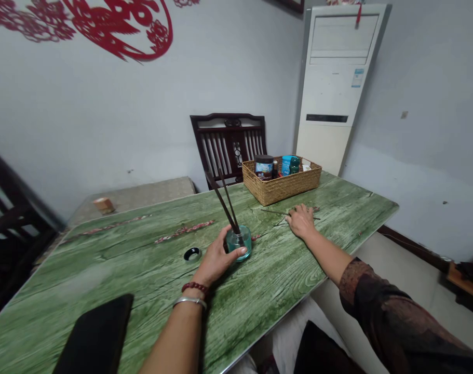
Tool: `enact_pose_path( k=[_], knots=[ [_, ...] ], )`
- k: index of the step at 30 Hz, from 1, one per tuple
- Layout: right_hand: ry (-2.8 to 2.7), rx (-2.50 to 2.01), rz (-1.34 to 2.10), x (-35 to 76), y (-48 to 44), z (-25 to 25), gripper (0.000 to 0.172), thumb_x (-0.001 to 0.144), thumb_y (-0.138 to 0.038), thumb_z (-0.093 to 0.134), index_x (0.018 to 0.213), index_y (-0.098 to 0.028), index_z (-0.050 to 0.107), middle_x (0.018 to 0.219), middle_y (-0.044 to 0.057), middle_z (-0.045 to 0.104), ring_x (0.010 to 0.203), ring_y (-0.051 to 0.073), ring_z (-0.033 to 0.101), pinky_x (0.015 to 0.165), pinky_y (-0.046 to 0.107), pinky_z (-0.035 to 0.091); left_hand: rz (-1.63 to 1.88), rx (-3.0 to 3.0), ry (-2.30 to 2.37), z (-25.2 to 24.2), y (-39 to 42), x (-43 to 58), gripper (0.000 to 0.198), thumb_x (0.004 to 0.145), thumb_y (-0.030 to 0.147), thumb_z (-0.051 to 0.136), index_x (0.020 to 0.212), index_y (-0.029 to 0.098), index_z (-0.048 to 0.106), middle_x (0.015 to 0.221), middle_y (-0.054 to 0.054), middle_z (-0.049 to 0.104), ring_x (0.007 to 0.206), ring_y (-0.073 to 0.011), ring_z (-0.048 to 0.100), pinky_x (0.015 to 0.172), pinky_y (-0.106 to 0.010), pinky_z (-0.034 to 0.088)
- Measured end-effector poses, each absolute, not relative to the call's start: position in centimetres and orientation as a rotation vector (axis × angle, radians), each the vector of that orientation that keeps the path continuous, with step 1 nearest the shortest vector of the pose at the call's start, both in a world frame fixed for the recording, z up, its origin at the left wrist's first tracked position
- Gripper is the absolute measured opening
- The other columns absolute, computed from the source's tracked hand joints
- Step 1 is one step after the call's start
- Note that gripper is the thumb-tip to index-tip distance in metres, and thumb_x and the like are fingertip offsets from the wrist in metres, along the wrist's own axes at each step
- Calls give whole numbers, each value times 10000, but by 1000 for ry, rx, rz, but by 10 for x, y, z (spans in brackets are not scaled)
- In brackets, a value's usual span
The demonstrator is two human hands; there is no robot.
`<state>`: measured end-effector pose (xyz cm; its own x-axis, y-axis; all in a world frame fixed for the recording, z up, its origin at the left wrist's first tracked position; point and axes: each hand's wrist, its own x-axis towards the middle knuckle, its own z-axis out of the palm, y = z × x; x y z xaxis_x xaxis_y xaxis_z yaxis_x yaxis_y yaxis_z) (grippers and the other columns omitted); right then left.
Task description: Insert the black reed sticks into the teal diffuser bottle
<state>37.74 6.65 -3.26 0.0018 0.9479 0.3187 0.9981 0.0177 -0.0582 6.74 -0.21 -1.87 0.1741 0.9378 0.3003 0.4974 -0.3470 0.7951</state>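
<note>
The left hand (216,258) grips a glass diffuser bottle (240,244) holding dark reed sticks (224,200) on the green counter (143,270); the right hand (300,221) rests open-palmed on loose sticks (274,212) beside a wicker basket (283,190) of jars (264,165).

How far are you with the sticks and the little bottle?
Done: cap off on the table, two sticks standing in the bottle. In hand: left hand holds the bottle, right hand rests on loose sticks. Left: those loose sticks, apparently.
</note>
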Motion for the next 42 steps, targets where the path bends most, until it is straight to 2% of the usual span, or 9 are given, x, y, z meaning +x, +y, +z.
enact_pose_path(
  k=[6, 11, 15, 21, 24, 27, 32, 36, 42],
  knots=[
    [-2031, -1989, -264, 383, 60, -27, 259, 954, -313, 572, 1123, -211, 739, 1221, 127, 657, 1185, 275, 504, 985, 395, 316, 1107, 1923, 1318, -21, -1, 67, 785, 692, 503, 772, 1367, 179, 537, 1287, -140, 681, 1180, -344, 636, 1053, -512, 462],
    [-2073, -1976, -274, 379, 57, -25, 256, 972, -243, 507, 1014, -162, 747, 1102, 152, 686, 1097, 281, 546, 901, 374, 349, 1108, 1906, 1329, -18, -2, 68, 788, 675, 509, 779, 1344, 158, 552, 1276, -154, 685, 1171, -353, 640, 1041, -516, 467],
    [-1986, -1771, -241, 373, 55, -14, 218, 958, -204, 499, 974, -153, 711, 1025, 140, 705, 1005, 251, 587, 856, 337, 381, 1109, 1874, 1327, -15, -4, 69, 793, 660, 510, 785, 1335, 159, 561, 1218, -142, 711, 1129, -352, 661, 1018, -518, 481],
    [-1579, -1123, 179, 342, 46, 39, 80, 894, -258, 556, 868, -205, 610, 807, 24, 700, 760, 173, 631, 759, 292, 459, 1114, 1872, 1317, -15, -4, 70, 795, 651, 521, 785, 1323, 158, 567, 1208, -140, 713, 1133, -346, 656, 1028, -502, 470],
    [-1427, -825, 452, 316, 34, 71, 141, 886, -357, 586, 873, -218, 567, 788, -6, 696, 623, 133, 593, 624, 269, 488, 1131, 1862, 1307, -16, -4, 70, 788, 651, 508, 791, 1323, 161, 570, 1196, -144, 717, 1125, -345, 659, 1021, -503, 471],
    [-1360, -627, 651, 290, 21, 94, 207, 866, -416, 625, 913, -229, 551, 805, -23, 681, 611, 115, 590, 569, 248, 517, 1150, 1858, 1293, -16, -3, 70, 781, 642, 494, 803, 1313, 163, 582, 1199, -144, 716, 1116, -342, 663, 1011, -500, 478],
    [-1404, -548, 727, 257, 18, 99, 220, 841, -412, 655, 881, -226, 544, 794, -33, 643, 627, 103, 598, 549, 225, 533, 1149, 1897, 1286, -17, -2, 70, 761, 656, 478, 789, 1318, 169, 576, 1248, -134, 697, 1144, -338, 651, 1031, -510, 469],
    [-1488, -637, 674, 244, 24, 84, 162, 850, -373, 619, 858, -223, 558, 752, -36, 604, 607, 115, 582, 544, 239, 512, 1132, 1934, 1281, -19, -2, 69, 777, 674, 483, 779, 1345, 166, 550, 1251, -136, 694, 1144, -334, 651, 1033, -513, 471],
    [-1648, -813, 468, 237, 23, 61, 76, 850, -267, 593, 800, -213, 576, 721, -36, 600, 665, 125, 572, 664, 252, 463, 1147, 1938, 1261, -18, -2, 69, 814, 666, 511, 795, 1352, 152, 542, 1274, -155, 684, 1179, -346, 637, 1039, -503, 473]
  ],
)
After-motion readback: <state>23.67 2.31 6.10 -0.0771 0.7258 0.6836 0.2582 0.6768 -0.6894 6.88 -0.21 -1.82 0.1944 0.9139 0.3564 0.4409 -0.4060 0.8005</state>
